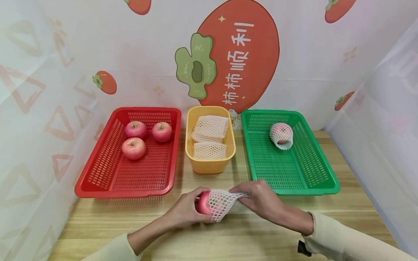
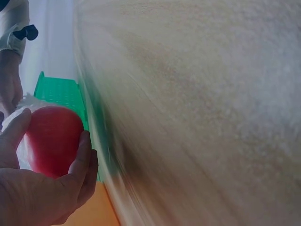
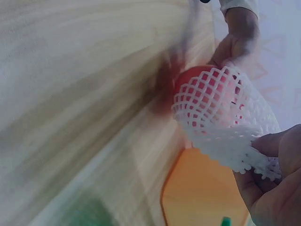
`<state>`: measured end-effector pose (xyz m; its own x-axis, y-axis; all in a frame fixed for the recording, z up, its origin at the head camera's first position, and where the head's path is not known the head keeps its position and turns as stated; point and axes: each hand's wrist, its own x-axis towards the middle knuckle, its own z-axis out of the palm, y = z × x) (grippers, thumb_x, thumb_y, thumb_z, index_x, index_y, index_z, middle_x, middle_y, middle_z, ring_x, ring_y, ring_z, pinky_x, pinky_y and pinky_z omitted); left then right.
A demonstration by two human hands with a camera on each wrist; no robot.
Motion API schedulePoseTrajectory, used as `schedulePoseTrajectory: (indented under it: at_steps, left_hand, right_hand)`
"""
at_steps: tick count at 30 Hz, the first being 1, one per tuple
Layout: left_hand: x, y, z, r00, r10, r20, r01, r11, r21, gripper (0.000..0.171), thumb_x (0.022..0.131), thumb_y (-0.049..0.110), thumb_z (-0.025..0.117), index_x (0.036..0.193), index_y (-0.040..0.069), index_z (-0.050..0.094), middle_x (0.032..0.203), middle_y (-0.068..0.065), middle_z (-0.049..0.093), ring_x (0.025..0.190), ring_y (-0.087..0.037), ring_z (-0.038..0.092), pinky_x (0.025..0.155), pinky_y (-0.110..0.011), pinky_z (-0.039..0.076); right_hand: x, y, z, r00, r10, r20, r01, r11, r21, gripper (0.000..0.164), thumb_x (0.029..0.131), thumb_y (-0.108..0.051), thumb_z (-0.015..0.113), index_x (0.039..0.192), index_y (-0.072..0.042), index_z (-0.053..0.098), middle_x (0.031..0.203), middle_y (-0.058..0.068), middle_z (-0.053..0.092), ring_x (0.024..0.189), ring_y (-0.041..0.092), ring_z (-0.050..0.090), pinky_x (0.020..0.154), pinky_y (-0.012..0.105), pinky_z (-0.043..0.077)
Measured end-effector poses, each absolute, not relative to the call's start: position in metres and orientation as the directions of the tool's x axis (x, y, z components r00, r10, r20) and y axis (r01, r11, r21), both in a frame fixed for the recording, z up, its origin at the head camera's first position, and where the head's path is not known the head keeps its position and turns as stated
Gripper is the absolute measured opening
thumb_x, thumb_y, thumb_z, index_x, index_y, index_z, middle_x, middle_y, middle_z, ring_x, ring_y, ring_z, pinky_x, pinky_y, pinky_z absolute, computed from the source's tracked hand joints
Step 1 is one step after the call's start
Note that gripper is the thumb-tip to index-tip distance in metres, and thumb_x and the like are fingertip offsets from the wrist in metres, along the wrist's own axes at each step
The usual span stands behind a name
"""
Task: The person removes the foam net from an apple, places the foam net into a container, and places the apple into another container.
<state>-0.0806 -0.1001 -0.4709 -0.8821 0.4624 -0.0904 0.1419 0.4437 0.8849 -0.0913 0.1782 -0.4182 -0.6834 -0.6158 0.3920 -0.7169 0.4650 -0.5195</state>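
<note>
My left hand (image 1: pixel 187 210) grips a red apple (image 1: pixel 204 203) from its left side, fingers and thumb curled round it. A white foam net sleeve (image 1: pixel 222 203) covers the right part of that apple. The loose end of the sleeve is pinched by my right hand (image 1: pixel 262 199), which pulls it out to a point on the right. In the right wrist view the stretched mesh (image 3: pixel 211 101) spreads over the apple, and thumb and fingers nip its gathered end. The left wrist view shows the bare face of the apple (image 2: pixel 55 141) within the left hand's grasp.
A red basket (image 1: pixel 124 194) at the left holds three bare apples (image 1: pixel 134 148). Behind the hands, a yellow bin (image 1: pixel 210 166) contains folded foam nets (image 1: pixel 210 128). The green basket (image 1: pixel 294 191) at the right holds one netted apple (image 1: pixel 281 135). A printed cloth (image 1: pixel 156 54) hangs behind.
</note>
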Motion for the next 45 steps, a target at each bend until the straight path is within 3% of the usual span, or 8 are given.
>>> schedulePoseTrajectory:
  at_steps: [14,25,29,39,45]
  left_hand:
    - [-0.078,-0.107,-0.461,-0.878,0.465,-0.114,0.107,0.421,0.901,0.077,0.074,0.035,0.097,0.139,0.013,0.064,0.118,0.000,0.074,0.106,-0.011,0.070,0.089,-0.025,0.056]
    - [-0.076,-0.116,-0.440,-0.878,0.473,-0.075,0.170,0.454,0.874,0.076,0.073,0.041,0.096,0.139,0.022,0.064,0.117,0.008,0.074,0.107,-0.013,0.071,0.088,-0.030,0.057]
    - [-0.078,-0.119,-0.428,-0.877,0.477,-0.064,0.173,0.435,0.883,0.077,0.074,0.040,0.096,0.140,0.019,0.063,0.120,0.006,0.073,0.110,-0.014,0.071,0.088,-0.030,0.058]
    - [-0.084,-0.133,-0.396,-0.884,0.459,-0.085,0.144,0.440,0.886,0.080,0.077,0.044,0.094,0.143,0.013,0.061,0.125,0.000,0.073,0.113,-0.014,0.070,0.091,-0.029,0.058]
    - [-0.091,-0.147,-0.377,-0.905,0.418,-0.079,0.139,0.466,0.874,0.085,0.077,0.045,0.094,0.146,0.013,0.057,0.129,0.000,0.072,0.116,-0.013,0.069,0.095,-0.031,0.057]
  right_hand:
    - [-0.106,0.187,-0.382,-0.698,-0.567,0.437,-0.716,0.526,-0.460,0.037,0.069,0.020,0.083,0.099,-0.003,0.082,0.095,0.005,0.081,0.089,0.019,0.078,0.072,0.031,0.064]
    - [-0.117,0.194,-0.356,-0.677,-0.551,0.487,-0.734,0.550,-0.398,0.037,0.070,0.019,0.085,0.098,-0.006,0.081,0.093,0.002,0.080,0.082,0.015,0.076,0.066,0.031,0.063]
    - [-0.123,0.196,-0.346,-0.671,-0.540,0.508,-0.738,0.558,-0.380,0.036,0.070,0.017,0.087,0.098,-0.005,0.081,0.093,0.004,0.080,0.081,0.016,0.076,0.066,0.035,0.064]
    - [-0.149,0.189,-0.325,-0.712,-0.520,0.473,-0.697,0.604,-0.386,0.028,0.077,0.009,0.089,0.102,-0.001,0.080,0.098,0.009,0.081,0.085,0.021,0.078,0.071,0.041,0.066]
    - [-0.165,0.179,-0.316,-0.721,-0.537,0.439,-0.691,0.613,-0.383,0.025,0.082,0.001,0.089,0.104,-0.002,0.080,0.100,0.008,0.080,0.084,0.019,0.076,0.072,0.038,0.065]
